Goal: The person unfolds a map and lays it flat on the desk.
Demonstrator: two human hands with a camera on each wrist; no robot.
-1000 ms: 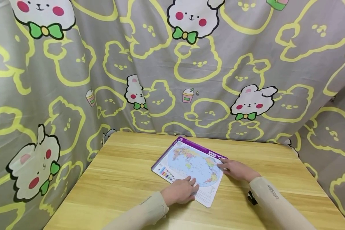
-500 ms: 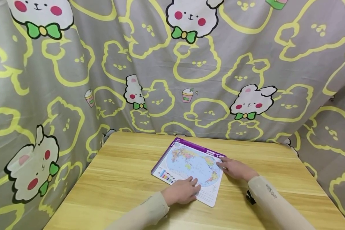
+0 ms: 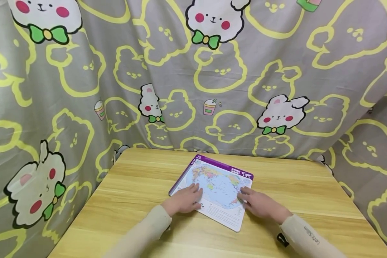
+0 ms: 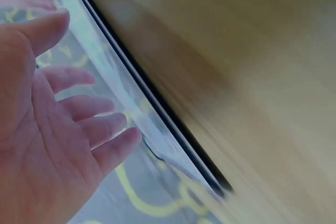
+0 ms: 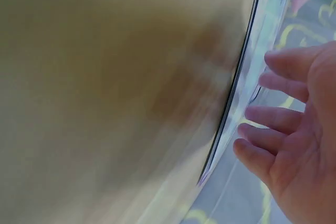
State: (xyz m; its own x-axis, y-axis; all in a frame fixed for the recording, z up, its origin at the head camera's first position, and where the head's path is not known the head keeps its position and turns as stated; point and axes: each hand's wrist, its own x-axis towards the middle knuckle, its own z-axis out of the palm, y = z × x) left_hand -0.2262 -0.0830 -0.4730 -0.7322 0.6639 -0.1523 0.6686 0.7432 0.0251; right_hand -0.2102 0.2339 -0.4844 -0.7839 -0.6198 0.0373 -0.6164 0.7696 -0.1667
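Note:
A world map board (image 3: 219,191) with a purple top border lies flat and slightly turned on the wooden table. Over its lower left part is my left hand (image 3: 183,199), fingers extended above the printed map. My right hand (image 3: 261,203) reaches over the right side, fingertips at the map's right edge. In the left wrist view the left hand (image 4: 58,119) has loosely spread fingers, with the board's dark edge (image 4: 142,85) beyond them. The right wrist view shows the right hand (image 5: 294,124) with relaxed, slightly bent fingers beside the glossy board (image 5: 239,82). Neither hand grips anything.
The pale wooden table (image 3: 125,211) spreads around the board on all sides. A grey curtain (image 3: 180,79) with yellow outlines and rabbit prints hangs behind it and along both sides. A small black item (image 3: 282,239) shows under the right cuff.
My left hand has moved left and up from the board's lower edge. The right hand has left the upper right corner and come down the right side. Earlier, the board turned slightly.

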